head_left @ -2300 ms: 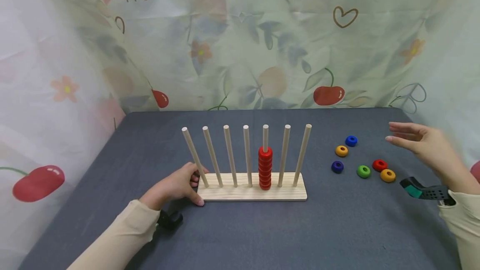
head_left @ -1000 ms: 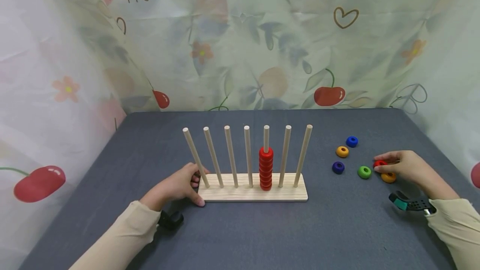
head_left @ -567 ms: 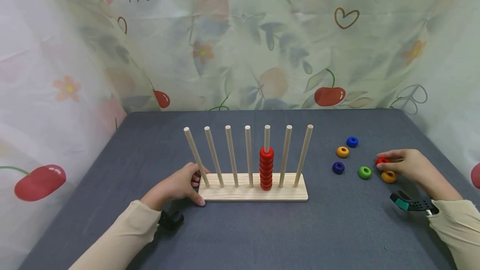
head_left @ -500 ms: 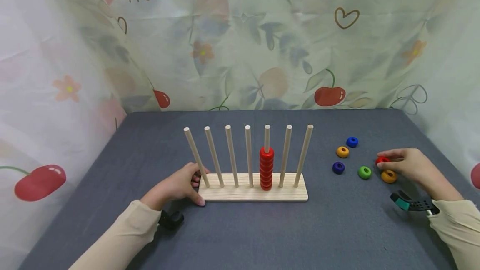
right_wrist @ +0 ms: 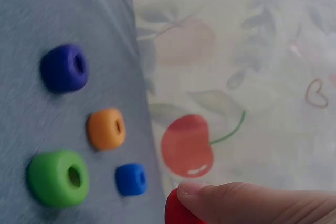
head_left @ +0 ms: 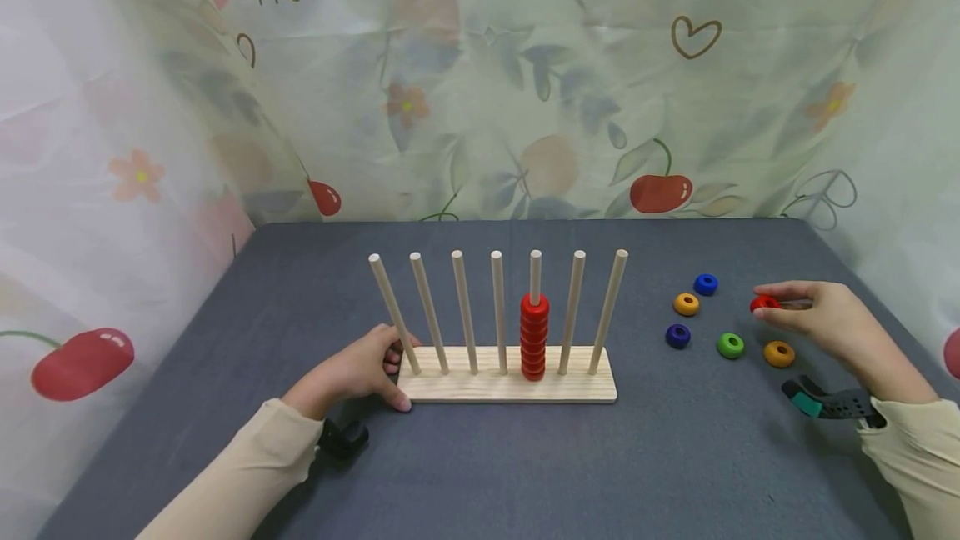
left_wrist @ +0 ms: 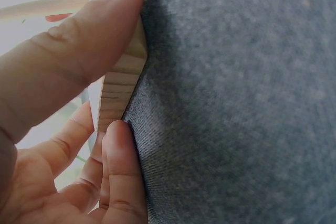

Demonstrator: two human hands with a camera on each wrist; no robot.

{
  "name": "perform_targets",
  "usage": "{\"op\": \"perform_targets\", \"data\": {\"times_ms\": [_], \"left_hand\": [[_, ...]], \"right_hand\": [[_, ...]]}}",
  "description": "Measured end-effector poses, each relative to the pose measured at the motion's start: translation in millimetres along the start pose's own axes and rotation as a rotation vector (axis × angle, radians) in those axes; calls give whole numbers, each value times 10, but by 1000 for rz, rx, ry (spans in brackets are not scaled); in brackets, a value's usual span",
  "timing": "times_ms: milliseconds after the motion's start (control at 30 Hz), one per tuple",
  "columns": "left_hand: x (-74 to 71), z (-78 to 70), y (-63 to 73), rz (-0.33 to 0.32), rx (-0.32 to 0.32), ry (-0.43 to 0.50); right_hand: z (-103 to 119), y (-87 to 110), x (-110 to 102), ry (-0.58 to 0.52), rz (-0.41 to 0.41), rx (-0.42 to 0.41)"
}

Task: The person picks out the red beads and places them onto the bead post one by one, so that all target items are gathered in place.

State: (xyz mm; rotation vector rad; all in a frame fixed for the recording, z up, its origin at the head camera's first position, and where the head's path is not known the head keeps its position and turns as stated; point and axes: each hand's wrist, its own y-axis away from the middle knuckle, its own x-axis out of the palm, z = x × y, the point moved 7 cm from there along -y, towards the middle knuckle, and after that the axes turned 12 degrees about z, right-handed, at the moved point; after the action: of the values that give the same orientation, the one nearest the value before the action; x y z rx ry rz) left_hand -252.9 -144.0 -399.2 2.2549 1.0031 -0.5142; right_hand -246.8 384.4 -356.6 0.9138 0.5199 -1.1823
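Note:
A pale wooden pegboard (head_left: pixel 465 388) with several upright pegs stands mid-table. One peg carries a stack of red beads (head_left: pixel 534 338). At the board's left end my left hand (head_left: pixel 367 367) grips it, thumb on the front edge and fingers behind; the left wrist view shows the thumb and fingers around the wooden end (left_wrist: pixel 118 90). Over on the right, my right hand (head_left: pixel 832 319) pinches a red bead (head_left: pixel 763 303) between thumb and fingers, raised off the table. Only part of that bead appears in the right wrist view, under the thumb (right_wrist: pixel 231 200).
Loose beads lie near the right hand: green (head_left: pixel 731 346), orange (head_left: pixel 779 354), purple (head_left: pixel 678 336), another orange one (head_left: pixel 686 304) and blue (head_left: pixel 706 284). A printed curtain (head_left: pixel 480 107) hangs behind the grey tabletop (head_left: pixel 480 473).
My right hand came down from the right, took hold of the loose red bead and has lifted it slightly. The left hand keeps its grip on the pegboard.

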Motion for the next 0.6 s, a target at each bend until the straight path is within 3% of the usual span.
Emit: {"op": "perform_targets", "data": {"times_ms": [600], "left_hand": [[-2,17,-3,-10,10,6]], "right_hand": [[610,216,-118,-33,-129,-78]]}}
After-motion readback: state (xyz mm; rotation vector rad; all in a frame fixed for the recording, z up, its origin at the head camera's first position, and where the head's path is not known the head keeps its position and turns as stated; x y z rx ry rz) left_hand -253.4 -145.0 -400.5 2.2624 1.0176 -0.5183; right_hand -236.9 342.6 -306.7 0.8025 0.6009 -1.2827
